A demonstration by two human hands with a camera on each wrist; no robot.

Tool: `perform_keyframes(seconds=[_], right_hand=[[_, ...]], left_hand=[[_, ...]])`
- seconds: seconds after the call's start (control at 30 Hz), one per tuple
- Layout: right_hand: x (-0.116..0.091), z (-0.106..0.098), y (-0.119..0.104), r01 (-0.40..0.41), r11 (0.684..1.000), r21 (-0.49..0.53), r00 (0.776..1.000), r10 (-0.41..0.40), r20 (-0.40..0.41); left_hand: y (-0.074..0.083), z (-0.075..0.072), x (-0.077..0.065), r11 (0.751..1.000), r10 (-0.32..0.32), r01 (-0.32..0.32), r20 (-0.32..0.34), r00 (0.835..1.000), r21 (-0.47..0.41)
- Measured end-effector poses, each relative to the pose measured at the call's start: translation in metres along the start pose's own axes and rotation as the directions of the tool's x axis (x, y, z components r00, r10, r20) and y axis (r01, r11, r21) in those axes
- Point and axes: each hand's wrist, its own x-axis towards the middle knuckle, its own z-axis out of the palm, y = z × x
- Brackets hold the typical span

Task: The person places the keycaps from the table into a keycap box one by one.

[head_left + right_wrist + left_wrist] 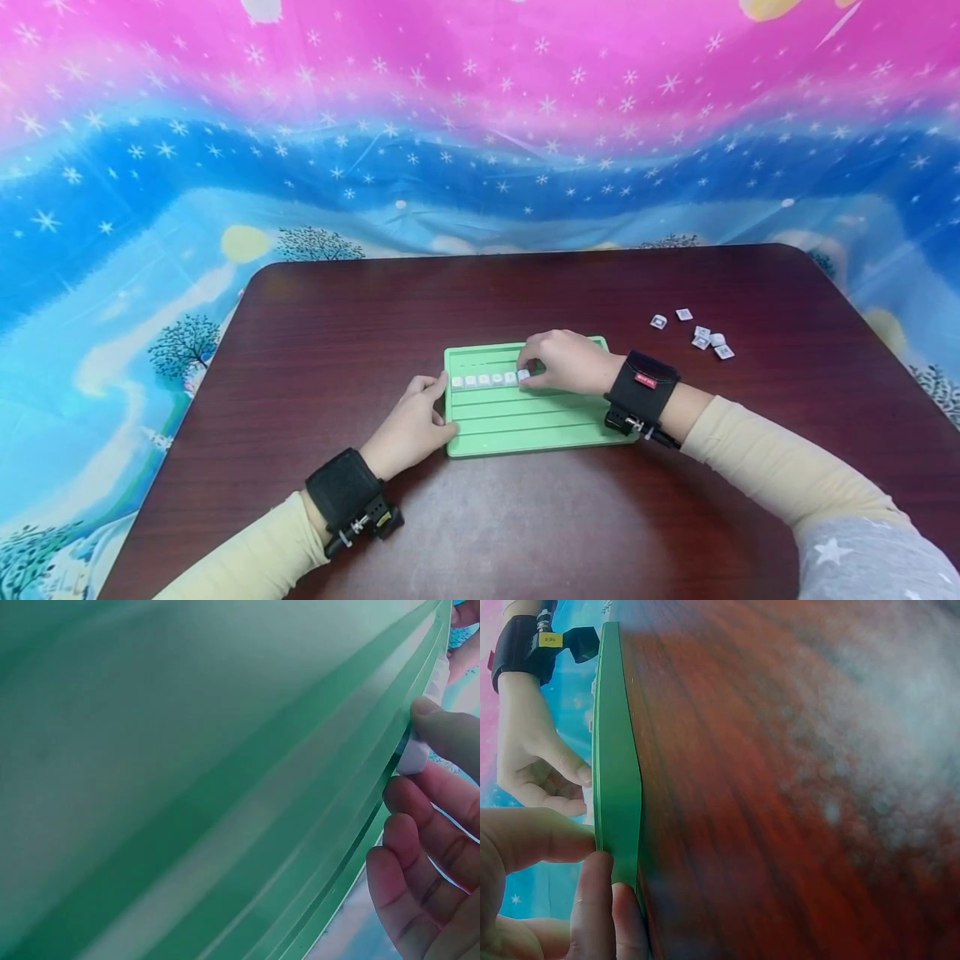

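Note:
A light green tray point(540, 425) with raised parallel ridges lies on the table. Along one of its upper slots runs a row of small white keycaps point(483, 380), starting from the left edge. My right hand point(573, 361) reaches over the tray and pinches the keycap point(523, 376) at the row's right end between thumb and fingers; in the right wrist view this white keycap point(412, 756) sits close against a ridge. With thumb and fingers, my left hand point(411, 425) grips the tray's left edge. The left wrist view shows its fingertips on the tray's green side wall point(619, 772).
Several loose white keycaps point(701, 333) lie scattered on the dark wooden table point(360, 333), right of the tray and farther back. Some rest upside down or on their sides. A colourful snow-scene cloth point(480, 167) hangs behind the table's far edge.

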Motion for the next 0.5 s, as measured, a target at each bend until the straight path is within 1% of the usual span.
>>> perform_keyframes(seconds=[0.23, 0.4, 0.5], right_hand=[[-0.0025, -0.0026, 0.0015, -0.012, 1.000, 0.028, 1.000, 0.011, 0.009], [-0.0021, -0.0026, 0.0019, -0.007, 1.000, 0.027, 1.000, 0.007, 0.009], [-0.0012, -0.0019, 0.0018, -0.004, 1.000, 0.022, 1.000, 0.004, 0.007]], left_hand=[[-0.0001, -0.0005, 0.0005, 1.000, -0.002, 0.002, -0.001, 1.000, -0.008], [-0.0006, -0.0004, 0.0010, 1.000, -0.014, 0.014, 0.001, 1.000, -0.003], [-0.0006, -0.0006, 0.0012, 1.000, -0.011, 0.011, -0.001, 1.000, -0.003]])
